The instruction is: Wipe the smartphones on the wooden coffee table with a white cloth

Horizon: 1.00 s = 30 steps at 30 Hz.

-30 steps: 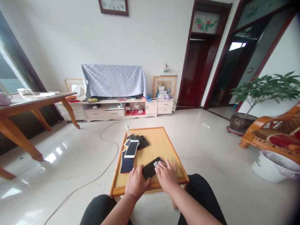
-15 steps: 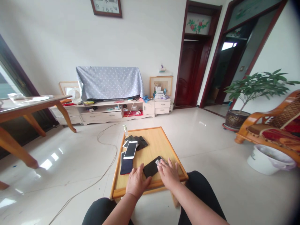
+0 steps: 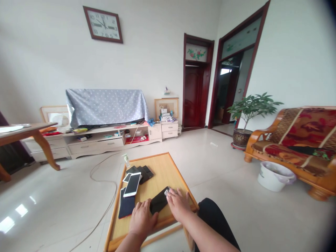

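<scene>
A black phone (image 3: 158, 204) lies flat on the low wooden table (image 3: 162, 168) in front of me. My left hand (image 3: 141, 219) rests on the phone's near left end, pinning it down. My right hand (image 3: 177, 204) presses a small pale cloth (image 3: 167, 191) against the phone's far right corner. Farther left on the table lie a white phone (image 3: 132, 184) overlapping a dark blue phone (image 3: 126, 207), and behind them a small cluster of black phones (image 3: 141, 172).
A small clear bottle (image 3: 126, 160) stands at the table's far left corner. A cable (image 3: 105, 206) trails over the tiled floor to the left. A white basin (image 3: 273, 171) and a wooden armchair (image 3: 291, 140) stand to the right, a potted plant (image 3: 248, 115) beyond.
The camera has tilted up and swung right, so the table sits lower and left in view. Both hands stay on the black phone; the right hand's cloth has shifted slightly along it.
</scene>
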{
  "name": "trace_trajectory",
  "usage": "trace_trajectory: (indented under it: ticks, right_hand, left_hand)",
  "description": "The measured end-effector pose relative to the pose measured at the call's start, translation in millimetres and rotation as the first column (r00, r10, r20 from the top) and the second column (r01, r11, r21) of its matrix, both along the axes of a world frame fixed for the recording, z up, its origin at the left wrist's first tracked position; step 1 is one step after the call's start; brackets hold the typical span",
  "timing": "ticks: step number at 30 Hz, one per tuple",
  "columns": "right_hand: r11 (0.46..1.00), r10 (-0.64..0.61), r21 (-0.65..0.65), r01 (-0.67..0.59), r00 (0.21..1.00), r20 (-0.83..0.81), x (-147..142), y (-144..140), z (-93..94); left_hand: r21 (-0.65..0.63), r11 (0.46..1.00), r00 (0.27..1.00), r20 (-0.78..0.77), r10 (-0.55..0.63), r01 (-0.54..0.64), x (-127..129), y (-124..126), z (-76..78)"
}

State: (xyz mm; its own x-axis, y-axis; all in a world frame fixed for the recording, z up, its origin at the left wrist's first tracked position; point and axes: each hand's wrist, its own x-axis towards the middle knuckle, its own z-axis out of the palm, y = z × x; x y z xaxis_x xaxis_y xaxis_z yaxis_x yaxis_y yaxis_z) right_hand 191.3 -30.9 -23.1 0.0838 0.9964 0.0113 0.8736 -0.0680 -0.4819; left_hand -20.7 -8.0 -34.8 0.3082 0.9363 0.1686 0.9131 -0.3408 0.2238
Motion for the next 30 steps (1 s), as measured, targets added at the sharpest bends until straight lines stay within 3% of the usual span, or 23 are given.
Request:
trace_trajectory:
  ticks: [5,9,16,20,26,28,30]
  right_hand:
    - [1.0,0.015,0.026,-0.014,1.0,-0.017,7,-4,-0.5]
    - [1.0,0.015,0.007,-0.015,1.0,-0.005,11,-7,1.7]
    - [1.0,-0.013,0.01,0.013,1.0,0.001,22,-12,5.3]
    - [0.999,0.027,0.044,-0.029,0.998,0.05,2,-26,0.7]
    - [0.954,0.292,0.069,-0.293,0.956,0.025,-47,-46,-6.1]
    - [0.961,0.275,0.034,-0.276,0.961,0.031,-44,-38,-2.7]
    - [0.986,0.164,-0.016,-0.164,0.984,0.063,-35,-25,2.0]
  left_hand:
    - [0.084,0.996,0.999,0.039,-0.017,0.013,0,-6,-12.2]
    - [0.063,0.998,1.0,0.024,0.02,-0.022,-1,-5,-22.8]
    - [0.05,0.998,0.998,0.052,0.028,-0.031,-5,-6,-25.1]
    - [0.042,0.999,0.994,0.104,0.025,-0.029,-8,-12,-26.9]
    - [0.041,0.998,0.978,0.204,0.028,-0.037,-14,-11,-32.6]
    - [0.028,0.999,0.976,0.217,0.033,-0.04,-15,-10,-32.5]
    - [0.016,0.999,0.975,0.22,0.035,-0.04,-16,-10,-30.7]
